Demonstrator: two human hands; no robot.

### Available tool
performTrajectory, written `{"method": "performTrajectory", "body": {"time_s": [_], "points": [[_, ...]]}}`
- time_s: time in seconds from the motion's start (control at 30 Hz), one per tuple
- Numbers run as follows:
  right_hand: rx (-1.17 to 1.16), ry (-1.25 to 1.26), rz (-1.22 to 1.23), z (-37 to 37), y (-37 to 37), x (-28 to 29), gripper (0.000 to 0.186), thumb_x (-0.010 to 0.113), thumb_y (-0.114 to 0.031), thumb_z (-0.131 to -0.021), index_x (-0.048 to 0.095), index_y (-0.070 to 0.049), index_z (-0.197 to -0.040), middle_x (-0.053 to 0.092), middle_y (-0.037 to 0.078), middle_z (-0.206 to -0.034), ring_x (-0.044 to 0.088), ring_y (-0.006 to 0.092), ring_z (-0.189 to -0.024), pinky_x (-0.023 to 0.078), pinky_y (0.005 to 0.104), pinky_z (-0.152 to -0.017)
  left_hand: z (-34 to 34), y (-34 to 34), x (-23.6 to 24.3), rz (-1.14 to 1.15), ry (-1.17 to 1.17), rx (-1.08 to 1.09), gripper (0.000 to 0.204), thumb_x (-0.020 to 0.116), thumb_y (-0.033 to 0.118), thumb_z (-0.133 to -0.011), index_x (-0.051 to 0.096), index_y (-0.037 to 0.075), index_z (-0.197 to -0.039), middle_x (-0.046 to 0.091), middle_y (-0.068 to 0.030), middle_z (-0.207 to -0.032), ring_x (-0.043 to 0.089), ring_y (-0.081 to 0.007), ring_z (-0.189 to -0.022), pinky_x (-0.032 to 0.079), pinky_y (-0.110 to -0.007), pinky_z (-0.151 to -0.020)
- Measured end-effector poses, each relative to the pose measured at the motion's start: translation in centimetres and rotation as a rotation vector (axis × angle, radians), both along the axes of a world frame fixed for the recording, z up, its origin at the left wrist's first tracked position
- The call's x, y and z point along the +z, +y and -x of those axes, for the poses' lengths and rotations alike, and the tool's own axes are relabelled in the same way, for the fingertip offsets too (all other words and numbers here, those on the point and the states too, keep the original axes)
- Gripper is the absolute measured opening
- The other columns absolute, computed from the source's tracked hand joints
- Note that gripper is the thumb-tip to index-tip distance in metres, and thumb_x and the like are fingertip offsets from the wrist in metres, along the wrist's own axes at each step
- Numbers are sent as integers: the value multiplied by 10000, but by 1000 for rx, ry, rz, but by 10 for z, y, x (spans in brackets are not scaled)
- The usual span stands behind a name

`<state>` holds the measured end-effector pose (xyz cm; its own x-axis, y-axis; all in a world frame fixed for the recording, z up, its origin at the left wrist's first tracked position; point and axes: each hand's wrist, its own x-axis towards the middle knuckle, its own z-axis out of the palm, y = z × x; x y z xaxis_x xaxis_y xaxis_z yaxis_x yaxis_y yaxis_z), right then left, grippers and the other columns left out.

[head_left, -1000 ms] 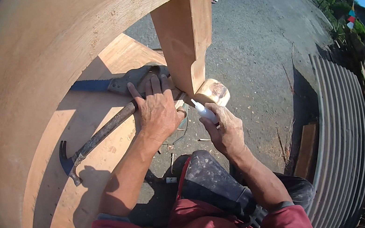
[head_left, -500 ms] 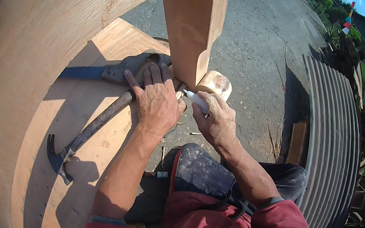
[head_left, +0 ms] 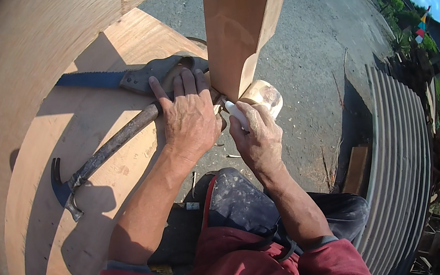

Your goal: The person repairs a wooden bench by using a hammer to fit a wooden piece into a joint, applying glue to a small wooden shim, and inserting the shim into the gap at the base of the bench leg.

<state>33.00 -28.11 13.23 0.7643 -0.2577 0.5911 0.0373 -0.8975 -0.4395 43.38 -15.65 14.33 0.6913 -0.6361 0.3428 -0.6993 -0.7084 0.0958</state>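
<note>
My right hand (head_left: 259, 138) is closed round a small white squeeze bottle (head_left: 236, 113). Its narrow tip points at the foot of an upright wooden board (head_left: 232, 27), where the board meets the other wood. My left hand (head_left: 188, 116) lies with fingers stretched out by that joint, its fingertips at the grey handle of a handsaw (head_left: 137, 80). Beside its wrist, the worn wooden handle of a claw hammer (head_left: 113, 145) reaches up to the hand. Behind the bottle, a rounded pale wood end (head_left: 265, 98) shows. The thumb side of my left hand partly hides the joint.
A broad curved wooden panel (head_left: 22, 70) arches over the upper left. Saw and hammer lie on a flat wooden surface (head_left: 138, 161) in patchy shadow. Corrugated sheeting (head_left: 392, 168) stands at right beside a short brown board (head_left: 357, 170). Grey paved ground (head_left: 312, 67) stretches behind.
The view has shifted slightly, so the upright board sits a little farther right. The bottle is still in my right hand, its tip still close to the joint. My left hand stays put.
</note>
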Motion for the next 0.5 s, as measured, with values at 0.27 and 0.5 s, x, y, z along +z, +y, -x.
{"method": "performTrajectory", "body": {"time_s": [0.27, 0.5], "points": [[58, -38, -15, 0, -3, -4, 381, 745, -29, -825, 606, -32, -1180, 653, 136, -1039, 696, 309, -882, 591, 402, -717, -1, -1, 2, 1, 22, 0, 713, 721, 325, -797, 527, -101, -1334, 498, -265, -1309, 475, -378, -1295, 124, -785, -1112], [46, -31, 4, 0, -1, -1, 365, 740, -35, -845, 608, -33, -1185, 649, 132, -1035, 697, 310, -869, 586, 400, -712, 0, -1, 4, -32, 35, 12, 750, 736, 330, -789, 514, -108, -1356, 495, -287, -1339, 465, -391, -1308, 115, -789, -1111]]}}
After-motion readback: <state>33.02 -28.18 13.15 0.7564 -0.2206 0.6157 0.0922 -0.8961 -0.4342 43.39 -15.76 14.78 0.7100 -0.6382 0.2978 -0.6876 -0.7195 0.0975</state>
